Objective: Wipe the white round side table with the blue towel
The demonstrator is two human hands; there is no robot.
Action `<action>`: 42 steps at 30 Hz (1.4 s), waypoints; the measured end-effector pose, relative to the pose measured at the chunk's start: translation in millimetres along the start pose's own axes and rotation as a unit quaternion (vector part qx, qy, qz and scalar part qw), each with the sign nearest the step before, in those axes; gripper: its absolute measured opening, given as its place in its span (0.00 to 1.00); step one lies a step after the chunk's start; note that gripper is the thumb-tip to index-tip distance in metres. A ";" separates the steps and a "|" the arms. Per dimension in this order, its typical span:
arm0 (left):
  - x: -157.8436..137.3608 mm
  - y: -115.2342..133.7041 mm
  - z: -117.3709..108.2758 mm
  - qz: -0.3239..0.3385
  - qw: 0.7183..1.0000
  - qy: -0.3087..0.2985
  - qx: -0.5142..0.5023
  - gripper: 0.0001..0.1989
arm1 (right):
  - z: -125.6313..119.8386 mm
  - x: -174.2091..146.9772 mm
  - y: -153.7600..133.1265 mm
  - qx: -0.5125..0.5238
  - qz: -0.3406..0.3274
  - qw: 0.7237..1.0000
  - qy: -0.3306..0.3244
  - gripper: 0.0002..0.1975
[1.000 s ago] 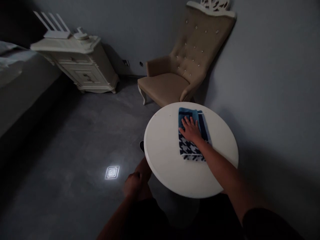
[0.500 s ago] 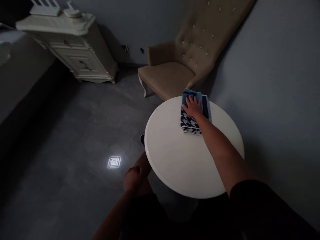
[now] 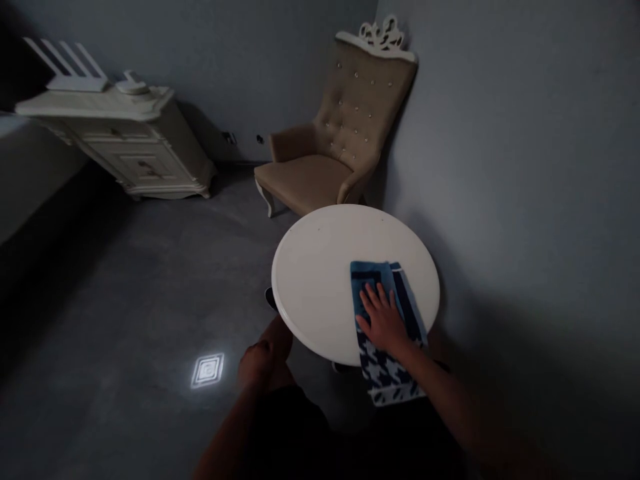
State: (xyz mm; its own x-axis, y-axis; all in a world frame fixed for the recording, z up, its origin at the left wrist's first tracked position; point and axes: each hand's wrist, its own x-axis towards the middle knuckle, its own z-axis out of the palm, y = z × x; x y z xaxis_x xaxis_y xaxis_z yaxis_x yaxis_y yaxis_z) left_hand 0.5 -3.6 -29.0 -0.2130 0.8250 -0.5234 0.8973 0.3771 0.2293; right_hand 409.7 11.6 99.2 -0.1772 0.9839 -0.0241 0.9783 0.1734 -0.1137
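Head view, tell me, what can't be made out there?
All in the head view:
Part of the towel: hidden under the right hand.
Tabletop beneath the towel: covered by it.
Underside of the left hand: faces away.
Bed: cut off by the left edge.

Against the grey wall (image 3: 525, 153), a white carved cabinet (image 3: 147, 157); on its top, towards the back edge and left of centre, a white router (image 3: 77, 84) with four antennas slanting left. Nearer the top's right corner, a small white device (image 3: 132, 87), too dim to identify. Farther right, a tan buttoned armchair (image 3: 334, 120) with a white openwork crest (image 3: 376, 49). Between cabinet and armchair, low down, two dark wall sockets (image 3: 229, 138). On the dark floor (image 3: 165, 267), a glowing square pattern (image 3: 207, 371).
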 end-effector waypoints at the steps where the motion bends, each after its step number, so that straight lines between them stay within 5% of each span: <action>1: 0.0 -1.1 0.2 0.002 1.000 0.003 -0.002 0.31 | 5.8 -24.1 -4.7 0.006 -0.001 1.000 0.006 0.39; 5: -0.1 -2.0 -2.3 0.002 1.000 0.007 0.000 0.27 | 22.9 -82.4 -18.7 -0.001 0.003 1.000 0.029 0.42; 10: -2.0 -2.1 -3.3 0.005 1.000 0.005 -0.007 0.27 | 14.5 -55.3 -9.8 -0.019 -0.008 1.000 0.012 0.44; 14: -2.2 -0.9 -3.7 -0.007 1.000 -0.002 -0.019 0.28 | -3.1 25.0 9.7 -0.037 -0.011 0.999 -0.012 0.42; 25: 12.4 -6.1 -5.0 -0.036 0.999 -0.010 0.006 0.31 | -28.3 309.4 50.7 -0.049 0.062 0.997 -0.027 0.42; 30: 15.0 -5.2 -7.9 -0.040 0.999 -0.024 0.010 0.32 | -27.2 376.3 66.8 -0.025 0.082 0.996 -0.030 0.43; 36: 16.1 3.2 -9.9 -0.042 0.999 -0.033 0.010 0.32 | -25.8 346.4 77.6 -0.032 0.054 0.998 -0.023 0.42; 42: 13.8 10.9 -8.9 -0.035 0.999 -0.024 -0.002 0.32 | -25.5 214.6 68.4 -0.044 0.036 0.998 -0.029 0.41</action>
State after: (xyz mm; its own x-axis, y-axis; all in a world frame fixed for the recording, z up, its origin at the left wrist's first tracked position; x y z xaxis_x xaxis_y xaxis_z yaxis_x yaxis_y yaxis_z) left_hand 3.9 15.7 -26.4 -0.2562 0.7762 -0.5761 0.8793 0.4347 0.1946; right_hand 441.4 235.7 111.5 -0.1086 0.9903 -0.0869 0.9940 0.1071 -0.0216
